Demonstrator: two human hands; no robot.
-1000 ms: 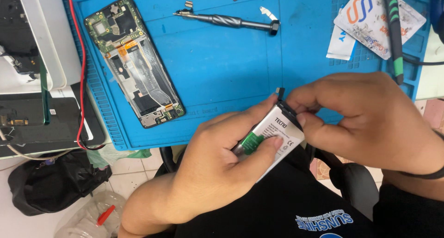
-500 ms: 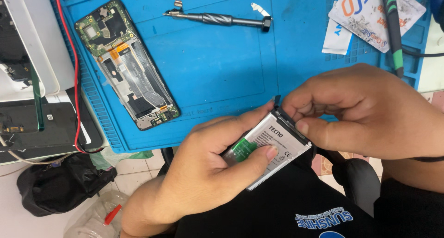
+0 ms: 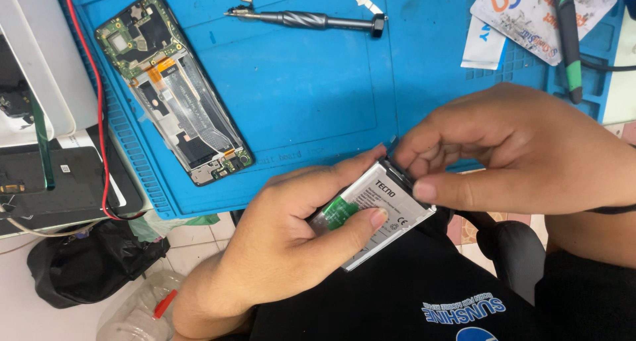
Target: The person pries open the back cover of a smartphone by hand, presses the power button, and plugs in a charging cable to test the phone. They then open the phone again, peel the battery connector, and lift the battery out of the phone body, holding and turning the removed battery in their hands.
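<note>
Landmark: blue mat (image 3: 311,109), all places told from it.
Opened phone (image 3: 173,89): on the mat's left part, bare boards exposed; a slip toward it could scrape them.
Left hand (image 3: 291,248): just off the mat's near edge, clamped on the battery (image 3: 381,212), thumb across its face.
Battery risk: held over the lap, not the mat; hard pinching may bend it or tear its connector end.
Right hand (image 3: 517,152): fingertips pinched together on the battery's top end.
Screwdriver (image 3: 311,20): far side, well apart.
Room: mat's middle bare.
</note>
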